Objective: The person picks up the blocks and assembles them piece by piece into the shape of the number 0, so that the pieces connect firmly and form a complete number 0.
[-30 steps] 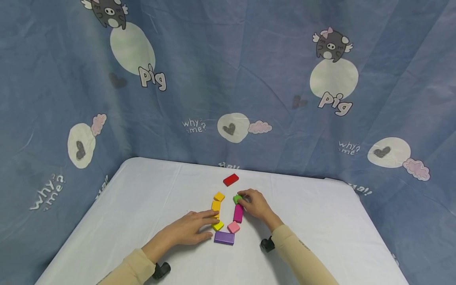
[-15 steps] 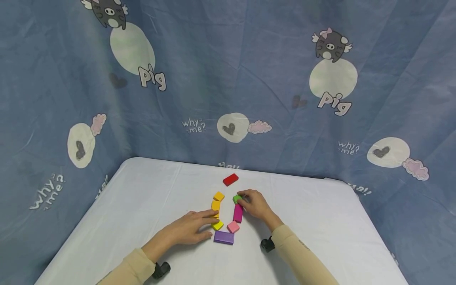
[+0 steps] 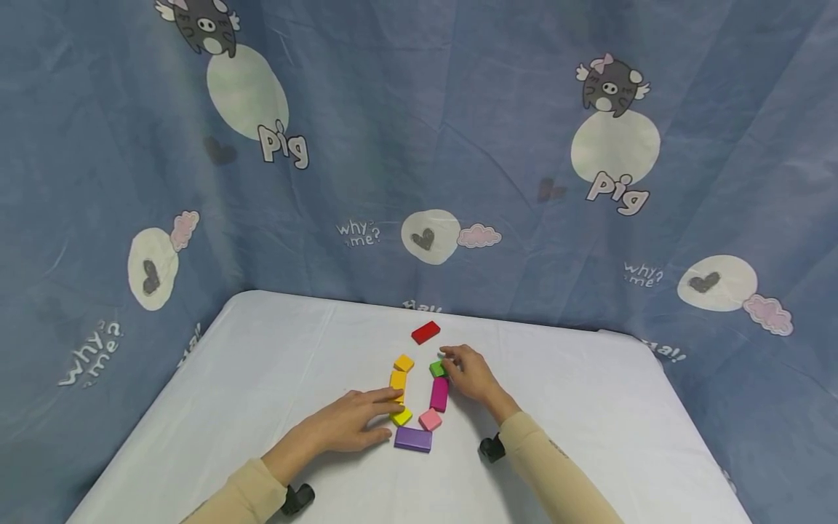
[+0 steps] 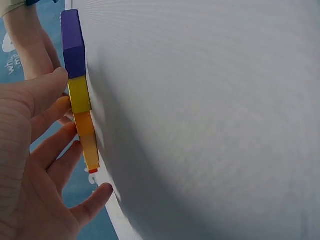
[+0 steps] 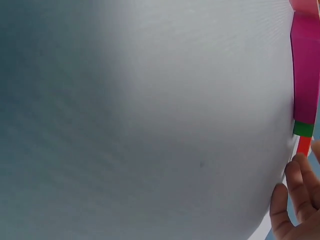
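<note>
My left hand lies with extended fingers over the long orange block and the yellow block; its thumb is near the purple block. In the left wrist view, those blocks stand in a row beside the spread fingers. At the right side, my right hand is by the small green block, its fingers relaxed and the thumb at the block's edge. Below the green block come a magenta block and a pink block. The right wrist view shows the green block above the loose fingers.
A small orange block sits at the far end of the left column. Beyond both columns lies a red block. Everything rests on a white-covered table, with a blue patterned curtain behind it.
My right hand has loosened from the small green block, and its fingers have shifted slightly to the right. The left hand has stayed in place, as have the blocks.
</note>
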{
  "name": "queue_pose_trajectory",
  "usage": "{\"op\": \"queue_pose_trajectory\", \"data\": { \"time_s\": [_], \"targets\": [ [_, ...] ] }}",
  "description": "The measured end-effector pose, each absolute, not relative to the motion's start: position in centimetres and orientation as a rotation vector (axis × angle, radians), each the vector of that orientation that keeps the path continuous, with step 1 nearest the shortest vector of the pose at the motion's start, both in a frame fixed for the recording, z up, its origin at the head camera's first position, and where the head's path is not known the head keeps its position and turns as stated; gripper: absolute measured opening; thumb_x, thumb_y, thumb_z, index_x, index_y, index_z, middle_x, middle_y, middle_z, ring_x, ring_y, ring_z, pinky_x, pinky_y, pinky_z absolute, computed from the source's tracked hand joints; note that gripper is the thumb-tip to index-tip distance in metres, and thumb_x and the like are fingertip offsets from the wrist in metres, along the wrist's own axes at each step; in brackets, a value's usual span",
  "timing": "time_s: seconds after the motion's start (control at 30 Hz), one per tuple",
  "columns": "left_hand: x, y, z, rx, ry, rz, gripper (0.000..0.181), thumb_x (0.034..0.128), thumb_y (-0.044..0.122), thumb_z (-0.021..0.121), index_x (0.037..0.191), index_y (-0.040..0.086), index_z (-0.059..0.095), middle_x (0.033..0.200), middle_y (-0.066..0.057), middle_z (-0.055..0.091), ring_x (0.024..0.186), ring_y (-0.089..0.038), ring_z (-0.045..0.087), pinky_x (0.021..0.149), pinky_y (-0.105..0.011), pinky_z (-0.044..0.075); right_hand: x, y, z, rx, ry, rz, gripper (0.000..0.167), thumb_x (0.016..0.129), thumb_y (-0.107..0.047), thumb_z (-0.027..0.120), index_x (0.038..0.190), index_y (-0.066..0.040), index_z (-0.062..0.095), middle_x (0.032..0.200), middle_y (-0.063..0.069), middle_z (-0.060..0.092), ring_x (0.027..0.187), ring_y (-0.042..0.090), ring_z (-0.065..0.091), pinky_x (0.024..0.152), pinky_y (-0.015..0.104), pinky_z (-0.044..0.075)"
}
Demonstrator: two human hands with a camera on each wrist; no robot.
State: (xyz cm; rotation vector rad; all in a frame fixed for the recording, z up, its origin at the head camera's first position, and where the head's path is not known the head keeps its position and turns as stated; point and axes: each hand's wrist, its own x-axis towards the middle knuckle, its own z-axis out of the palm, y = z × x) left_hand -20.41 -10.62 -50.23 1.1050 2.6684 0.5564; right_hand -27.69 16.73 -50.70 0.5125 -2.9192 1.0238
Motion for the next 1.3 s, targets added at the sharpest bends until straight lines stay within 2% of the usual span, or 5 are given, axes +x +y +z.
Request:
{"op": "queue_pose_trajectory", "data": {
  "time_s": [0.33,0.63,1.03,1.3],
  "targets": [
    [-20.3,-10.7,-50.5,1.099,2.667,0.559,0.045,0.0951,0.040,0.062,0.137,0.021,0.059,0.152,0.002,0.041,0.137,-0.019,0.040,0.101,-0.050,0.040,-28.7,16.6,-51.2,0.532,-2.873,0.981,0.034,0.099,-0.011,0.053,0.131,-0.002,0.060,0.121,0.017,0.060,0.096,0.025,0.059,0.087,0.045,0.050],
    [-20.1,-10.5,-50.4,1.116,2.675,0.564,0.045,0.0950,0.039,0.062,0.136,0.021,0.060,0.151,0.001,0.042,0.136,-0.020,0.041,0.101,-0.051,0.041,-29.4,16.9,-51.2,0.503,-2.853,0.924,0.033,0.099,-0.008,0.050,0.131,-0.001,0.060,0.127,0.019,0.058,0.120,0.036,0.052,0.103,0.049,0.039],
    [-20.2,-10.6,-50.1,1.101,2.679,0.546,0.046,0.0944,0.039,0.063,0.137,0.022,0.059,0.151,0.002,0.042,0.136,-0.018,0.041,0.101,-0.048,0.041,-29.9,16.7,-50.7,0.538,-2.921,0.777,0.038,0.099,-0.008,0.052,0.137,-0.003,0.054,0.136,0.017,0.054,0.122,0.034,0.050,0.105,0.046,0.039],
    [-20.1,-10.6,-50.0,1.103,2.682,0.556,0.046,0.0945,0.039,0.063,0.137,0.021,0.059,0.151,0.002,0.042,0.136,-0.019,0.041,0.101,-0.049,0.041,-30.3,16.4,-50.5,0.571,-3.048,0.523,0.048,0.100,-0.011,0.051,0.147,-0.007,0.044,0.146,0.010,0.046,0.125,0.029,0.047,0.107,0.041,0.037]
  ]
}}
